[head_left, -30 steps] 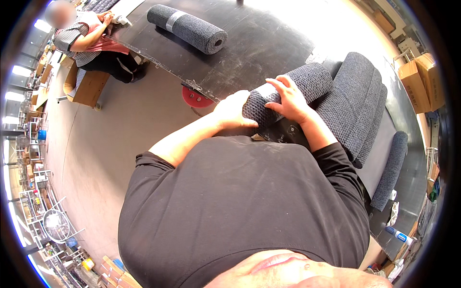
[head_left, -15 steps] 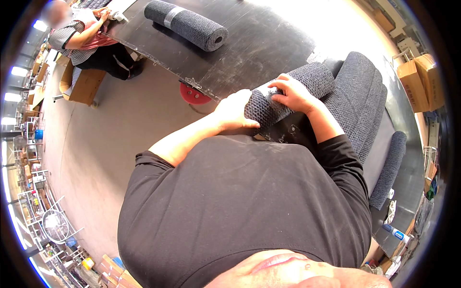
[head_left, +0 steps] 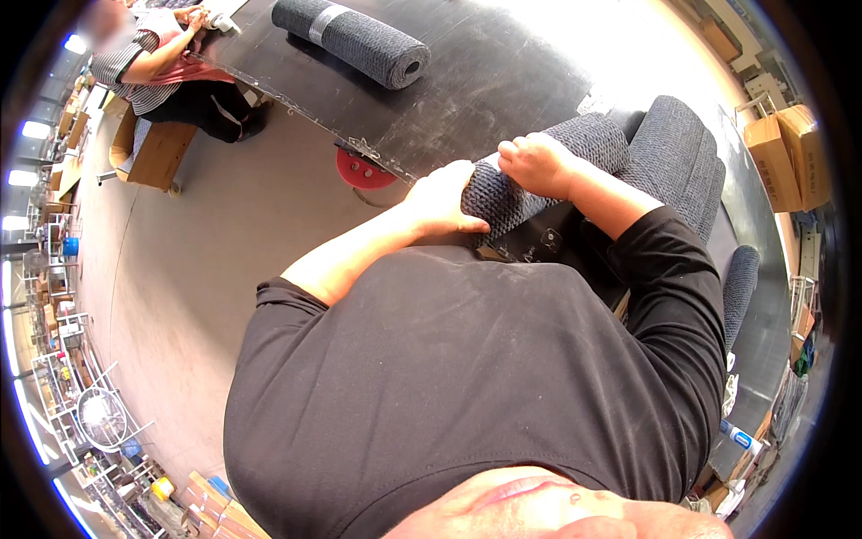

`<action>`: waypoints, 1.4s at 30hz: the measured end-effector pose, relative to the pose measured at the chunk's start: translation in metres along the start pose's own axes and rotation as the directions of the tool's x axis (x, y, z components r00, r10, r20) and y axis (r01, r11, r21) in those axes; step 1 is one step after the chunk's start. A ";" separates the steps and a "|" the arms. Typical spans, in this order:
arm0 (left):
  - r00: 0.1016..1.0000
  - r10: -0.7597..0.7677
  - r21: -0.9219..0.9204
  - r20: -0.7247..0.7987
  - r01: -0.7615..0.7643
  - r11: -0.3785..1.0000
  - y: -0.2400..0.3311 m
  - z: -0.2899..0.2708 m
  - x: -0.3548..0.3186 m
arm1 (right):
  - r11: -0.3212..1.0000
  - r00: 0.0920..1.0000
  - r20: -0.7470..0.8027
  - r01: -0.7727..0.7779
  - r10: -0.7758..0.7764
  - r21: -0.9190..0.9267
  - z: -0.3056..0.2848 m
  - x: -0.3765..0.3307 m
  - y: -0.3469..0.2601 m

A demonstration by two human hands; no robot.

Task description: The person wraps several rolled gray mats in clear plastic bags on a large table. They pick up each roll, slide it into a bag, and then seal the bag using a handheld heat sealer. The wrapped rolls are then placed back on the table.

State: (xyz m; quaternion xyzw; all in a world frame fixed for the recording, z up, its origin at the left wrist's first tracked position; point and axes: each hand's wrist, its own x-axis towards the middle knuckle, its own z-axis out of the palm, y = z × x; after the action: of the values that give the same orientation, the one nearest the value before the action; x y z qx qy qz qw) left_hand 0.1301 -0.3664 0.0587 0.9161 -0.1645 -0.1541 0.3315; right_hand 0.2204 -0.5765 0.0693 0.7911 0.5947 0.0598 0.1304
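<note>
A dark grey textured carpet roll (head_left: 588,142) lies on the black table (head_left: 476,90), close in front of my body. My left hand (head_left: 438,205) is wrapped round its near left end, the thumb on the side towards me. Above the roll's middle, my right hand (head_left: 540,165) is closed with the fingers curled in. Whatever it may pinch is hidden. A pale, shiny band (head_left: 491,160) shows on the roll between both hands, partly covered by the right one.
Farther off lies a banded carpet roll (head_left: 373,54). Larger grey rolls (head_left: 669,157) sit to the right, with a thinner roll (head_left: 740,287) beyond. A red stool (head_left: 361,169) stands by the table edge. Another person (head_left: 166,67) works at far left near a cardboard box (head_left: 163,153).
My right hand has gone from spread fingers on the band to a closed grip, and its elbow has swung outward to the right. The left hand stays on the roll's end.
</note>
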 end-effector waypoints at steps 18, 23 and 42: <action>1.000 -0.004 0.010 -0.004 0.004 1.000 0.001 0.000 -0.001 | 0.979 0.952 0.304 -0.103 0.046 0.176 -0.027 0.005 0.009; 0.999 0.013 -0.008 -0.034 -0.013 1.000 -0.003 0.004 0.000 | 0.999 0.913 0.404 0.054 -0.049 -0.002 -0.037 0.026 -0.007; 0.999 -0.042 0.013 0.026 0.042 0.999 0.002 -0.002 -0.002 | 0.799 0.955 0.058 -0.277 0.292 0.533 -0.029 -0.010 0.014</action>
State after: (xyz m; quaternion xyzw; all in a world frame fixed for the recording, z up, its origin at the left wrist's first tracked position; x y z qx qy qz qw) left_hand 0.1288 -0.3659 0.0618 0.9194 -0.1505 -0.1720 0.3202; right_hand 0.2235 -0.5856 0.1017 0.8751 0.4638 -0.0787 -0.1140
